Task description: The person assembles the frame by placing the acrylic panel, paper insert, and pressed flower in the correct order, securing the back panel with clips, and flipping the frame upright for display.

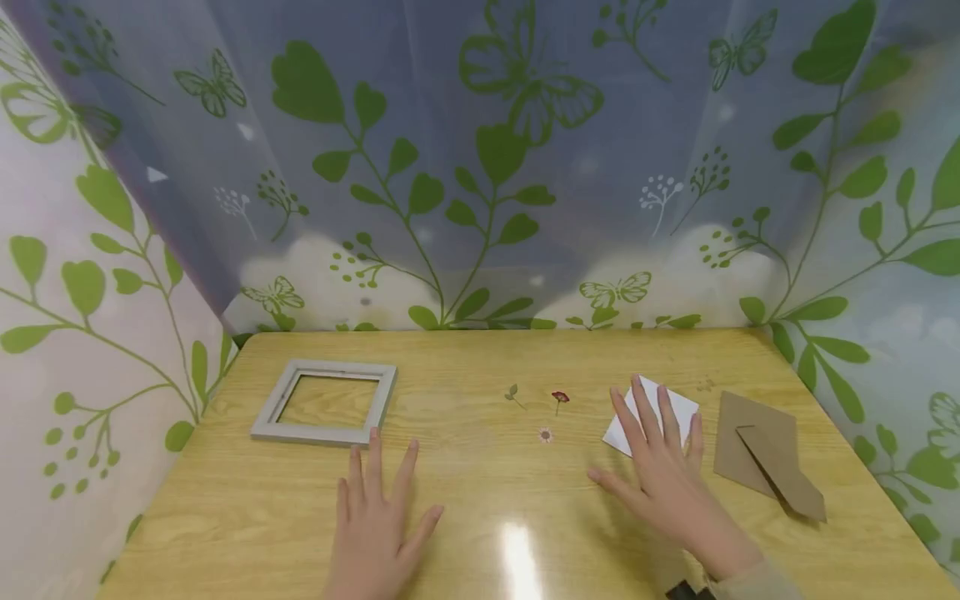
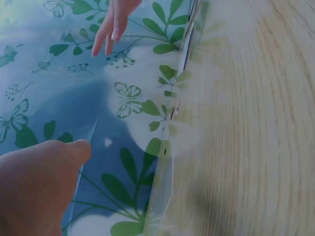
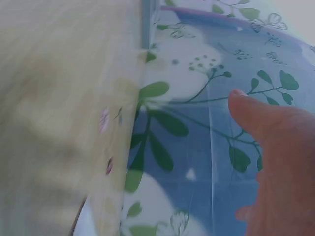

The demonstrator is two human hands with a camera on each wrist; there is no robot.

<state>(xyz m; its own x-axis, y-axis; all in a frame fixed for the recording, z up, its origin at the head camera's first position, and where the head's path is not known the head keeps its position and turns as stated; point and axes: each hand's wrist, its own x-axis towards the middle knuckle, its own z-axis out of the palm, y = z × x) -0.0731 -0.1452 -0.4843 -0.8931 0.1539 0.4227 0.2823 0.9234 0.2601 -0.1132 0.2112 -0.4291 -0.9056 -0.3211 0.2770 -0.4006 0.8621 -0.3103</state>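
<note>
My left hand [image 1: 378,521] hovers over the near left of the wooden table, fingers spread and holding nothing. Its fingertips come close to the lower right corner of a pale grey, empty picture frame [image 1: 322,434]. Over a white square of paper [image 1: 684,410], my right hand [image 1: 663,479] is spread too, partly covering it in the head view. Between the hands lie a small red pressed flower [image 1: 560,397], a pale pink one [image 1: 545,435] and a green leaf sprig [image 1: 512,393]. The left wrist view shows my left thumb [image 2: 54,167]; the right wrist view, my right hand [image 3: 285,147].
A brown backing board [image 1: 768,421] with its stand leg [image 1: 787,483] lies at the right. Behind the paper is a faint, pale sprig [image 1: 707,382]. A curtain [image 1: 420,250] printed with leaves and butterflies encloses the table [image 1: 450,350] at the back and sides.
</note>
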